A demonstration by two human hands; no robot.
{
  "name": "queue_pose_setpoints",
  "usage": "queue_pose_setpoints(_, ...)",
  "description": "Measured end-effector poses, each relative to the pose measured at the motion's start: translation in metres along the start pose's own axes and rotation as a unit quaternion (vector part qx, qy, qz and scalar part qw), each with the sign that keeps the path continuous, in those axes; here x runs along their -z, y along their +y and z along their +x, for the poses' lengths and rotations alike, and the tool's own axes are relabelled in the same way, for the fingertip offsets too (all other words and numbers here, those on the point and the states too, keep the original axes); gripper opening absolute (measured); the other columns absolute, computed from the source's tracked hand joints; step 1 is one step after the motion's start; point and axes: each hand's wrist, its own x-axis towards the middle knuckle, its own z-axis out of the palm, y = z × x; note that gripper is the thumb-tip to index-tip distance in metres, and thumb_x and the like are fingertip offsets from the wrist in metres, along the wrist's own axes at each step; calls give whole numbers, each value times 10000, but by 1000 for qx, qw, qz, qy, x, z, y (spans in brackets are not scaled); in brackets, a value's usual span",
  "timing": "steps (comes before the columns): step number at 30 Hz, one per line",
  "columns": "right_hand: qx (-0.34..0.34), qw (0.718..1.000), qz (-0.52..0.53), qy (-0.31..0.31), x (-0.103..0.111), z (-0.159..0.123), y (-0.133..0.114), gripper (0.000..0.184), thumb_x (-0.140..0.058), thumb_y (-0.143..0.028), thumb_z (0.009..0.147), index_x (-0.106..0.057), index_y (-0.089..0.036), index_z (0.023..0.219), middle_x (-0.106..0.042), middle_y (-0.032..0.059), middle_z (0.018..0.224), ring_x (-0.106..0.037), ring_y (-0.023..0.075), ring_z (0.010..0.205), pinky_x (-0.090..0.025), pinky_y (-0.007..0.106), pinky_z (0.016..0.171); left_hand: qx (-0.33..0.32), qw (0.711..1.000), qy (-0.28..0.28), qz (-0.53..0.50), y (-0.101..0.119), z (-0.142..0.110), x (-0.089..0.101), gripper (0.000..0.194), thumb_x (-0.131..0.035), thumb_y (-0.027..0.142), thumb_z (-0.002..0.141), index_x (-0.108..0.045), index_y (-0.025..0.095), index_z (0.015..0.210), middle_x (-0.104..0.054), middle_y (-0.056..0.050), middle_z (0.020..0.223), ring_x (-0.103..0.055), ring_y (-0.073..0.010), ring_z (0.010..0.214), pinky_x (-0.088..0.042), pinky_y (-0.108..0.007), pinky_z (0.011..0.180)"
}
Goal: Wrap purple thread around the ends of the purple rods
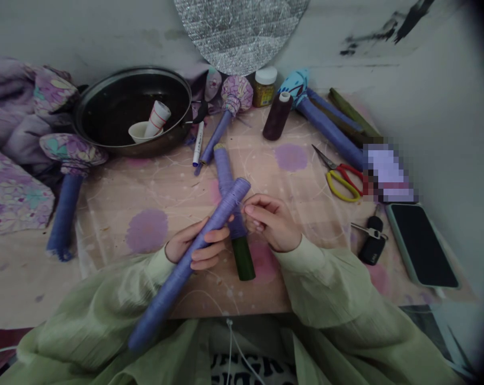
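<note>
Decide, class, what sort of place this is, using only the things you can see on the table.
Most likely a home craft corner: a purple thread-wrapped rod in the left hand, a dark thread spool standing nearby, and red-and-yellow scissors lying within reach.

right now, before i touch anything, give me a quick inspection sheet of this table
surface: table under a spotted pink-and-purple cover
job's things: purple thread-wrapped rod lying across a green-ended wrapped rod
clutter: black pan, white cup, scissors, car key, phone, dark thread spool
grips: left hand holds the purple rod; right hand beside it, contact unclear
cables: thin white cord at the chest
surroundings: grey wall, floral fabric
</note>
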Motion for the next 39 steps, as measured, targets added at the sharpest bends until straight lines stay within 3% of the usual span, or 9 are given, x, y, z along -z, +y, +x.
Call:
queue_pose_setpoints(5,-1,1000,-8,-5,0,-1,1,156,-710,-286,666,-617,-162,641,-427,-94,403,-332,21,343,-237,186,363,-9,1000,-20,-14,-2,-2,-2,334,-576,368,848,-562,155,1105,-343,77,618,-121,3,330,-157,-93,231)
queue_pose_setpoints(7,-1,1000,-15,-7,0,-1,2,159,-711,-291,669,-618,-164,643,-423,-95,405,-336,23,343,-235,186,362,-20,1000,-22,0,-3,-1,-2,333,-640,335,803,-565,156,1075,-330,78,623,-121,6,333,-158,-93,231)
queue_pose_setpoints(10,5,1000,-29,-6,1,-1,3,156,-707,-291,680,-624,-164,647,-417,-96,408,-340,23,344,-228,184,361,-18,1000,-18,17,-3,-1,-2,139,-649,228,783,-574,156,875,-300,77,601,-128,4,337,-189,-97,243)
queue_pose_setpoints(12,9,999,-38,-7,1,-1,3,153,-703,-291,686,-628,-162,647,-412,-95,408,-337,22,346,-223,183,359,-16,1000,-12,12,-2,0,-2,106,-635,204,787,-544,153,767,-292,73,590,-151,1,345,-205,-97,251)
queue_pose_setpoints(15,9,999,-45,-3,0,-1,3,156,-701,-294,682,-624,-163,645,-410,-96,405,-331,23,347,-225,184,358,-25,1000,10,0,-1,1,-1,117,-634,186,767,-567,153,858,-356,52,631,-249,-19,394,-203,-88,245)
queue_pose_setpoints(19,12,999,-37,0,-1,-1,1,162,-701,-298,674,-614,-165,644,-409,-96,405,-335,27,352,-242,189,367,-21,998,50,17,0,3,0,343,-681,190,700,-575,131,1021,-470,-18,807,-428,-58,570,-213,-78,259)
queue_pose_setpoints(25,13,1000,-20,-8,-1,-2,0,168,-700,-304,671,-610,-167,636,-411,-94,403,-328,26,351,-238,190,368,-67,992,90,51,-6,8,3,358,-743,223,628,-641,123,956,-508,-43,840,-482,-104,720,-349,-119,406)
queue_pose_setpoints(30,22,1000,-18,-7,-1,-2,1,145,-697,-285,673,-620,-167,636,-422,-93,399,-335,26,346,-247,192,366,-83,991,82,66,-9,8,6,384,-743,252,649,-656,76,979,-535,-41,746,-465,-93,656,-388,-166,484)
queue_pose_setpoints(39,16,1000,-25,3,0,-1,0,143,-695,-281,671,-619,-165,635,-416,-94,406,-337,28,352,-248,190,365,-84,989,93,79,-8,8,3,268,-739,261,657,-654,74,830,-564,-43,703,-514,-98,624,-408,-184,494)
